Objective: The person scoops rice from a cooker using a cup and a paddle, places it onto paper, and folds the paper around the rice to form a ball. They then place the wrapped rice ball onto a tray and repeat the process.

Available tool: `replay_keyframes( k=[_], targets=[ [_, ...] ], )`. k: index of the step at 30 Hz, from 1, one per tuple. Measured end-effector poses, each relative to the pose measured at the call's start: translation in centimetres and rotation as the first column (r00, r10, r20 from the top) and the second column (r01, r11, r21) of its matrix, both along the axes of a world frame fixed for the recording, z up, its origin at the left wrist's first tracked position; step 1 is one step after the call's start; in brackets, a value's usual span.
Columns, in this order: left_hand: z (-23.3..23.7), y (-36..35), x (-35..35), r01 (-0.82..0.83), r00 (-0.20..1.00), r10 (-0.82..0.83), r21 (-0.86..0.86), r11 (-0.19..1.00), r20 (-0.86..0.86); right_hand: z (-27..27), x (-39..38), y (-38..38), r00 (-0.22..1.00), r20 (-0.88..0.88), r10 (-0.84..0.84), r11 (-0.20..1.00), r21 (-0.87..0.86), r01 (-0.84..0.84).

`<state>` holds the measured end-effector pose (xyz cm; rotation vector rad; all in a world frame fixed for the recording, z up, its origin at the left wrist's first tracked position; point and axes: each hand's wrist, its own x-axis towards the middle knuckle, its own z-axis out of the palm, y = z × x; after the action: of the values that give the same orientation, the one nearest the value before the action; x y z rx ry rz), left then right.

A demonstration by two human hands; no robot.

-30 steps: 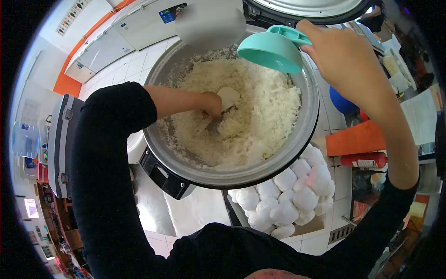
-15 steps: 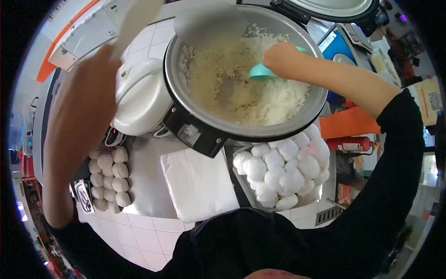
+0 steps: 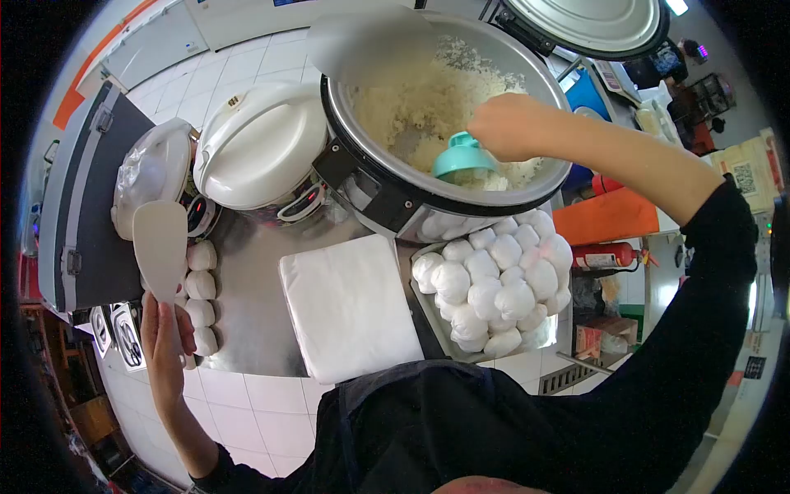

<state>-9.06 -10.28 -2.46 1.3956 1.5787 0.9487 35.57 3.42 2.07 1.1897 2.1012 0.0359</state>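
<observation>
My right hand (image 3: 510, 128) is closed around a teal scoop (image 3: 462, 158) inside a large rice cooker (image 3: 539, 70). The scoop hangs tilted over the near side of the cooked rice (image 3: 395, 111), with some rice at its mouth. At the far left, my left hand (image 3: 164, 337) grips the handle of a white rice paddle (image 3: 160, 239), its blade pointing up and away from me. Beside that hand stands a row of white rounded bundles (image 3: 200, 286), partly hidden by the paddle. A blurred patch covers the cooker's upper left edge.
A white lidded cooker (image 3: 263, 156) stands left of the pot. A stack of white sheets (image 3: 350, 309) lies on the metal table (image 3: 247, 288). Right of it, a tray (image 3: 436, 329) holds several white rounded bundles (image 3: 494, 284). A red fire extinguisher (image 3: 605, 255) is further right.
My left hand with the paddle has come down from beside the pot to the lower left. My right hand has drawn the scoop slightly nearer. The view has shifted.
</observation>
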Motion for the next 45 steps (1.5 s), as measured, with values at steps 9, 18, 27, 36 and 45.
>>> replay_keyframes(
  k=[9, 18, 27, 36, 45],
  targets=[
    [1.4, 0.4, 2.3, -0.158, 0.976, 0.163, -0.047, 0.986, 0.147, 3.6, 1.8, -0.2, 0.959, -0.257, -0.118, 0.985, -0.152, 0.081],
    [2.9, 3.4, 6.5, 0.002, 0.97, 0.046, -0.195, 0.981, 0.238, -0.6, 9.8, 3.0, 0.513, -0.427, -0.745, 0.617, -0.733, 0.286],
    [5.0, 12.7, 23.1, 0.606, 0.747, -0.486, -0.165, 0.778, 0.454, 0.6, 10.1, 1.5, -0.271, -0.513, -0.815, 0.458, -0.855, 0.242],
    [5.3, 15.8, 28.4, 0.743, 0.666, -0.578, -0.359, 0.564, 0.47, 1.1, 8.1, -1.3, -0.038, -0.799, -0.6, 0.667, -0.526, 0.528],
    [3.5, 14.8, 29.8, 0.69, 0.697, -0.406, -0.399, 0.604, 0.591, -2.1, 8.1, -0.9, 0.428, -0.904, 0.001, 0.824, 0.243, 0.511]
  ],
)
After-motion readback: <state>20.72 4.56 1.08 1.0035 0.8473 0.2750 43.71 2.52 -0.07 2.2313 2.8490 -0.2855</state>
